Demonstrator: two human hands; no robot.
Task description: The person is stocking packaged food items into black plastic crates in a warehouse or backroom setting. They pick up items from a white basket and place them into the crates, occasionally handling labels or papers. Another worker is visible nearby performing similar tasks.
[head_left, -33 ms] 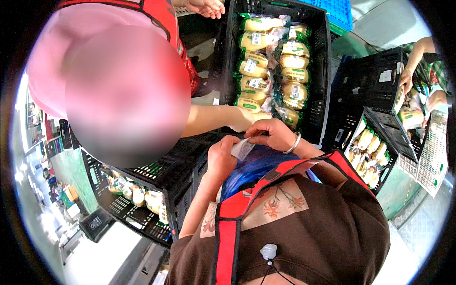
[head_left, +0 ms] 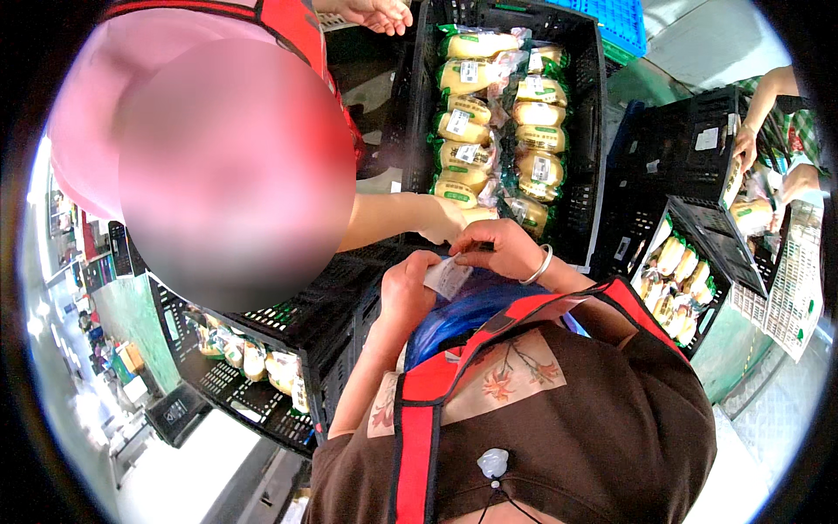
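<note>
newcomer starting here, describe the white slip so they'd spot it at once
Start at the black crate of bagged yellow produce, top centre. Below its near end, the person's left hand and right hand hold a white slip. Unlike the white labels on the produce, it is hand-held.

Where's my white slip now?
In the head view, the white slip is just right of centre, held between your left hand and right hand, by the near end of the large black crate.

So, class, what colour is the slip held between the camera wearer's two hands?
The slip is white with faint dark marks, best seen in the head view.
</note>
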